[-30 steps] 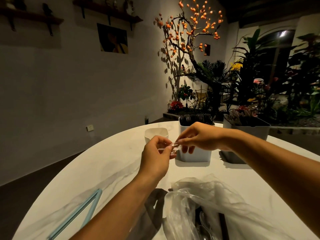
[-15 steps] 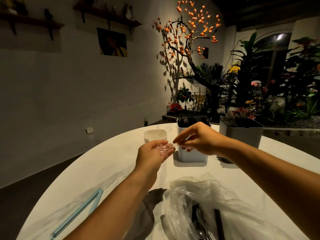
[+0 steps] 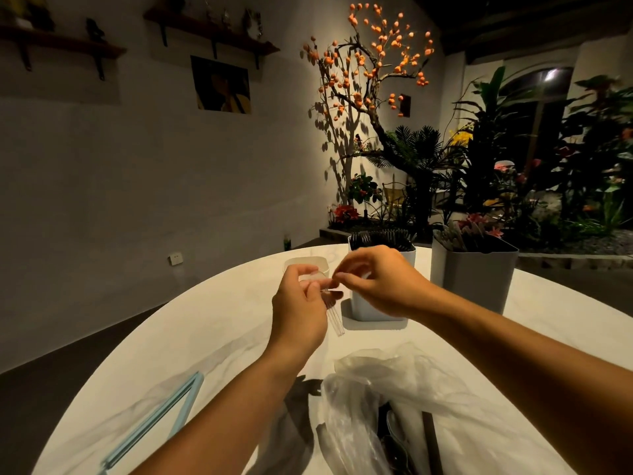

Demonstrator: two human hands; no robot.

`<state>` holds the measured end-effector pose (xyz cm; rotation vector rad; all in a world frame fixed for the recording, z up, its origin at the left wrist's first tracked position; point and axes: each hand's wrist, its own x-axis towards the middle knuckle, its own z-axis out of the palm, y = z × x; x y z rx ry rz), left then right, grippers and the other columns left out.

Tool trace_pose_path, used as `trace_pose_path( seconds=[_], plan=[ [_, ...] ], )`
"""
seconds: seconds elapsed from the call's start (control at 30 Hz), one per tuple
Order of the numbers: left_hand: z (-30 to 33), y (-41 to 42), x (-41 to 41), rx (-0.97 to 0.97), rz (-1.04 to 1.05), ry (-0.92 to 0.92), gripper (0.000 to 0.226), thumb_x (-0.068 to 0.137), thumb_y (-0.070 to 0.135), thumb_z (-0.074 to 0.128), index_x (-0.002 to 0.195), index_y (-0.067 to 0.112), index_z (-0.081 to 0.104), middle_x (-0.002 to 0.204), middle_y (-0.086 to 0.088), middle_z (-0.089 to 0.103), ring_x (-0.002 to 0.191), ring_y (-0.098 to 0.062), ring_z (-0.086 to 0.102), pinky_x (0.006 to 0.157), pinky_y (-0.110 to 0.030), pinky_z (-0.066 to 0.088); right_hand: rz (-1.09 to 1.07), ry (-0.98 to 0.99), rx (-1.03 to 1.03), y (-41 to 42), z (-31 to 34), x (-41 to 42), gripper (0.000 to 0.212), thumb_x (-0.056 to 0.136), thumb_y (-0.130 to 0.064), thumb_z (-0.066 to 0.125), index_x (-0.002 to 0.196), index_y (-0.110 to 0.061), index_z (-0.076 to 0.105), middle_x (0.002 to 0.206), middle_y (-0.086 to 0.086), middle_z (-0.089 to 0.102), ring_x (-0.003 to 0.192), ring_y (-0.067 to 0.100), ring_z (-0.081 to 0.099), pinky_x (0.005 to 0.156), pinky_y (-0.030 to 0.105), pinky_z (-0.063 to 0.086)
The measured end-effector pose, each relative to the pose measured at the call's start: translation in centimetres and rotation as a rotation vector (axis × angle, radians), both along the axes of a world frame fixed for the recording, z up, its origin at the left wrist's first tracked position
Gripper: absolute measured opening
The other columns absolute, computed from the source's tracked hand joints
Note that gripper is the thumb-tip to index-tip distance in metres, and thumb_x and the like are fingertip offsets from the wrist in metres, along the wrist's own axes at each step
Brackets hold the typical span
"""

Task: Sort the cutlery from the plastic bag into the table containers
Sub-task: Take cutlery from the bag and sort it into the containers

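Observation:
My left hand [image 3: 301, 303] holds clear plastic cutlery [image 3: 335, 317] above the white table [image 3: 205, 337]; its handles hang down below my fingers. My right hand [image 3: 380, 282] pinches the top of the same clear pieces, fingertips touching my left thumb. Behind my hands stand three containers: a small cream cup [image 3: 305, 261], a white bin [image 3: 376, 311] with black cutlery in it, and a grey bin [image 3: 476, 275] with pale cutlery. The crumpled plastic bag [image 3: 404, 399] lies at the near edge with dark and clear cutlery inside.
A light blue frame-like object [image 3: 157, 416] lies on the table at the lower left. Beyond the table's far edge are a planter bed with an orange-fruited tree [image 3: 373, 63] and dense plants at the right. The left wall carries shelves and a picture.
The clear cutlery has turned from lying level between my hands to hanging handle-down from my left hand. My right hand has risen a little and pinches its top.

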<state>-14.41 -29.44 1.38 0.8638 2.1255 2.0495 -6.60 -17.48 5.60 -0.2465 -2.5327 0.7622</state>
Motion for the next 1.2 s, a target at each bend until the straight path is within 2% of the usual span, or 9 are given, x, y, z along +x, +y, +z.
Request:
trace_pose_path(
  seconds=[0.27, 0.37, 0.47, 0.53, 0.63, 0.73, 1.0, 1.1, 1.2],
  plan=[
    [0.3, -0.1, -1.8, -0.126, -0.113, 0.168, 0.024, 0.103, 0.013, 0.043, 0.12, 0.03, 0.043, 0.117, 0.004, 0.061, 0.094, -0.012, 0.067, 0.063, -0.004, 0.049, 0.027, 0.104, 0.257, -0.5, 0.2, -2.5, 0.012, 0.09, -0.017, 0.067, 0.101, -0.021, 0.068, 0.092, -0.013, 0.063, 0.079, 0.001, 0.061, 0.067, 0.013, 0.053],
    [0.1, -0.1, -3.1, -0.184, -0.099, 0.266, 0.028, 0.103, 0.02, 0.047, 0.128, 0.029, 0.043, 0.119, 0.007, 0.059, 0.093, -0.01, 0.063, 0.058, -0.004, 0.048, -0.012, 0.178, 0.3, 0.0, 0.2, -3.6, 0.014, 0.091, -0.014, 0.066, 0.103, -0.02, 0.063, 0.095, -0.009, 0.063, 0.084, 0.006, 0.061, 0.074, 0.025, 0.058],
    [-0.4, -0.1, -5.1, -0.376, -0.049, 0.365, 0.039, 0.102, 0.028, 0.046, 0.14, 0.029, 0.036, 0.141, 0.004, 0.048, 0.121, -0.019, 0.052, 0.087, -0.022, 0.055, -0.167, 0.391, 0.231, 1.6, 0.3, -4.9, 0.021, 0.086, -0.004, 0.068, 0.103, -0.014, 0.06, 0.096, -0.005, 0.062, 0.087, 0.015, 0.062, 0.077, 0.034, 0.058],
    [-1.0, 0.0, -6.4, -0.624, 0.01, 0.436, 0.056, 0.1, 0.027, 0.051, 0.149, 0.028, 0.025, 0.154, 0.002, 0.033, 0.138, -0.022, 0.036, 0.111, -0.038, 0.039, -0.254, 0.496, 0.17, 2.6, 0.3, -6.0, 0.023, 0.083, 0.001, 0.07, 0.099, -0.013, 0.061, 0.093, 0.0, 0.064, 0.085, 0.018, 0.063, 0.075, 0.037, 0.058],
    [-1.7, 0.4, -7.7, -0.874, 0.032, 0.472, 0.078, 0.096, 0.031, 0.058, 0.156, 0.027, 0.008, 0.164, 0.003, 0.009, 0.152, -0.024, 0.007, 0.12, -0.044, 0.016, -0.296, 0.531, 0.234, 3.2, -0.2, -8.2, 0.022, 0.084, 0.0, 0.07, 0.098, -0.013, 0.06, 0.093, 0.001, 0.063, 0.082, 0.018, 0.061, 0.071, 0.037, 0.057],
    [-2.3, 0.9, -8.5, -0.933, 0.053, 0.511, 0.072, 0.097, 0.029, 0.057, 0.155, 0.026, 0.015, 0.165, 0.003, 0.009, 0.152, -0.025, 0.007, 0.121, -0.043, 0.014, -0.288, 0.539, 0.326, 3.4, -0.9, -10.5, 0.017, 0.088, -0.005, 0.067, 0.101, -0.013, 0.059, 0.095, 0.002, 0.062, 0.081, 0.019, 0.059, 0.068, 0.036, 0.057],
    [-3.8, 1.5, -9.2, -0.802, 0.181, 0.566, 0.058, 0.095, 0.028, 0.061, 0.146, 0.027, 0.034, 0.152, 0.003, 0.037, 0.138, -0.021, 0.037, 0.115, -0.035, 0.031, -0.244, 0.146, 0.557, 4.4, -5.2, -14.4, 0.006, 0.093, -0.018, 0.063, 0.098, -0.019, 0.066, 0.094, 0.003, 0.069, 0.091, 0.022, 0.06, 0.071, 0.04, 0.055],
    [-3.9, 1.4, -9.6, -0.789, 0.181, 0.547, 0.061, 0.093, 0.029, 0.066, 0.145, 0.028, 0.035, 0.153, 0.003, 0.037, 0.139, -0.022, 0.037, 0.115, -0.036, 0.032, -0.202, -0.045, 0.596, 4.5, -5.7, -14.5, 0.025, 0.095, -0.016, 0.06, 0.118, -0.022, 0.069, 0.114, 0.004, 0.069, 0.111, 0.023, 0.052, 0.086, 0.035, 0.051],
    [-3.6, 1.2, -9.5, -0.764, 0.154, 0.471, 0.063, 0.092, 0.024, 0.067, 0.146, 0.029, 0.036, 0.155, 0.002, 0.035, 0.14, -0.024, 0.037, 0.114, -0.039, 0.033, -0.205, -0.025, 0.612, 4.3, -5.0, -13.6, 0.037, 0.095, -0.013, 0.06, 0.131, -0.022, 0.062, 0.13, 0.001, 0.06, 0.118, 0.022, 0.047, 0.096, 0.035, 0.047]
  ],
)
